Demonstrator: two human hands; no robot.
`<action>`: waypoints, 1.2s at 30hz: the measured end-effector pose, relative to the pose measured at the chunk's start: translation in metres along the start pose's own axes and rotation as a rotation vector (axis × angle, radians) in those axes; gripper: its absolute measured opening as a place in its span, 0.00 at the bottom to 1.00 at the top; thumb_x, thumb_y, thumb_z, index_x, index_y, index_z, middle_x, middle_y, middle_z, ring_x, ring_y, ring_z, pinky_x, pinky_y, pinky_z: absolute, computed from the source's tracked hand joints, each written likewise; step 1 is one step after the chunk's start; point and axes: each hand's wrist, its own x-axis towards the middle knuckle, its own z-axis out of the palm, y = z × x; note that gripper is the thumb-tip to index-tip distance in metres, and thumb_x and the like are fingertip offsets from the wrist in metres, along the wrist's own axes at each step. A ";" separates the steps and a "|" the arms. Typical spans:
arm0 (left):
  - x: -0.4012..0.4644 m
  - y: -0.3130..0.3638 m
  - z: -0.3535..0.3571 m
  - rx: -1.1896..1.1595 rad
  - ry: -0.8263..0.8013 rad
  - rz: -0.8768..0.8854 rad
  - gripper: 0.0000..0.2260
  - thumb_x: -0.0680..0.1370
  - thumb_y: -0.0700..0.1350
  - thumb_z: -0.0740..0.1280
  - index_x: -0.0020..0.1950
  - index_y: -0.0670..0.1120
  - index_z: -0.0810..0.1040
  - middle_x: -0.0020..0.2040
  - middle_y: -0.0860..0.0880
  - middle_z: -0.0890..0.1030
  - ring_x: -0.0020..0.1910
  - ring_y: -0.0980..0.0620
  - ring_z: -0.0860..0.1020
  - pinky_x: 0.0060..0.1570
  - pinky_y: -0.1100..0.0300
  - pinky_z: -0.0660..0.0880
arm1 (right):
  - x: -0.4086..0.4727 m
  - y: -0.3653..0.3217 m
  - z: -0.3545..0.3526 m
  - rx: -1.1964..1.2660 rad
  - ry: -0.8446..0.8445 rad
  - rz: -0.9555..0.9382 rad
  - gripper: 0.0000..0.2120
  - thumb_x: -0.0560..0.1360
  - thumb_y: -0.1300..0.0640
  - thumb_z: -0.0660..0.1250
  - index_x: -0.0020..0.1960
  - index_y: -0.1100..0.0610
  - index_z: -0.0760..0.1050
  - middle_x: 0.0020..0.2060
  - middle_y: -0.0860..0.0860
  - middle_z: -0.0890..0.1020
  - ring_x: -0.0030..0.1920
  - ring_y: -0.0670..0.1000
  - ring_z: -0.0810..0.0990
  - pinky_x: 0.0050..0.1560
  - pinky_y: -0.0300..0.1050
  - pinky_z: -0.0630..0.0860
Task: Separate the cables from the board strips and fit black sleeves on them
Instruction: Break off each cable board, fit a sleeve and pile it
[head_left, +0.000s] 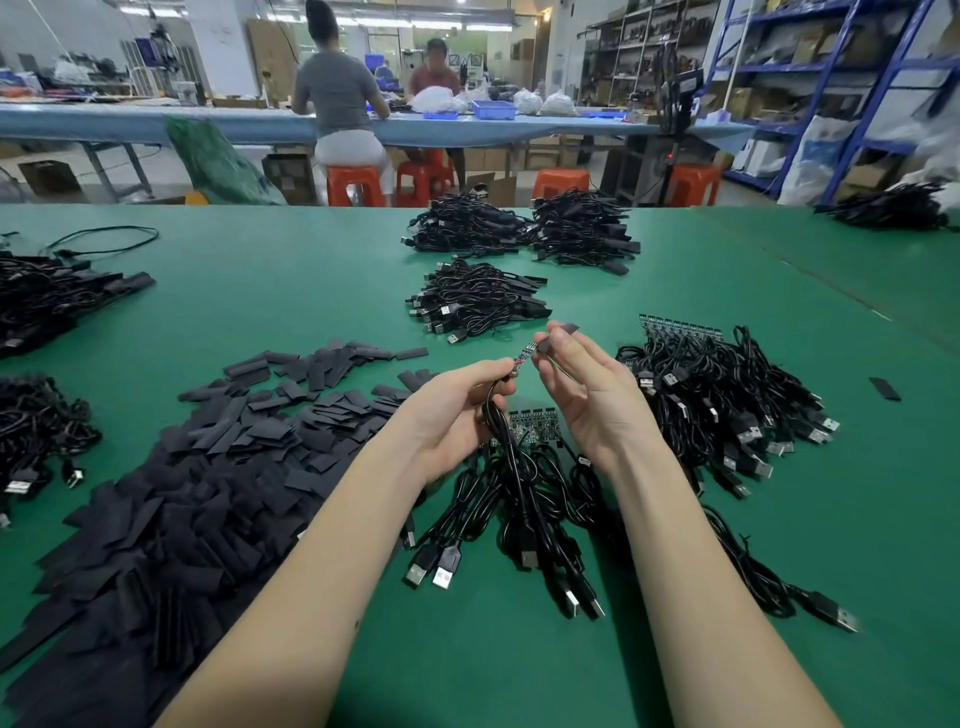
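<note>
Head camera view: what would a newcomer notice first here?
At the centre, the left hand grips a cable ending in a small board, while the right hand pinches a black sleeve at its tip. A big heap of black sleeves fills the left of the green table.

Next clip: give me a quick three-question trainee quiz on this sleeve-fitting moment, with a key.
1. True or false: the right hand pinches a black sleeve just beyond the tip of the small board.
2. What does the left hand hold?
A. a loose USB plug
B. the cable just below its small board
C. a strip of boards
3. Fill in: the big pile of loose sleeves lies on the green table to the person's ____.

Key
1. True.
2. B.
3. Left.
</note>
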 end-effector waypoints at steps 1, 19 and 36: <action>0.000 0.000 0.000 0.000 -0.002 -0.002 0.03 0.79 0.40 0.69 0.45 0.42 0.79 0.36 0.48 0.78 0.29 0.57 0.72 0.41 0.61 0.68 | 0.000 0.000 -0.001 0.000 0.006 -0.008 0.07 0.73 0.63 0.74 0.51 0.62 0.83 0.44 0.55 0.87 0.42 0.48 0.85 0.42 0.34 0.81; -0.004 0.005 -0.005 0.190 -0.101 0.090 0.05 0.80 0.37 0.67 0.45 0.42 0.80 0.36 0.49 0.78 0.30 0.58 0.72 0.41 0.62 0.69 | -0.001 -0.003 -0.002 -0.075 -0.030 0.007 0.06 0.66 0.62 0.77 0.43 0.58 0.87 0.44 0.54 0.86 0.43 0.47 0.85 0.45 0.35 0.81; -0.004 0.007 -0.011 0.395 -0.200 0.170 0.04 0.81 0.39 0.67 0.48 0.43 0.80 0.35 0.52 0.79 0.32 0.60 0.73 0.35 0.69 0.73 | -0.005 -0.011 -0.008 -0.184 -0.170 0.111 0.05 0.67 0.60 0.77 0.43 0.56 0.87 0.46 0.55 0.87 0.46 0.48 0.86 0.46 0.35 0.81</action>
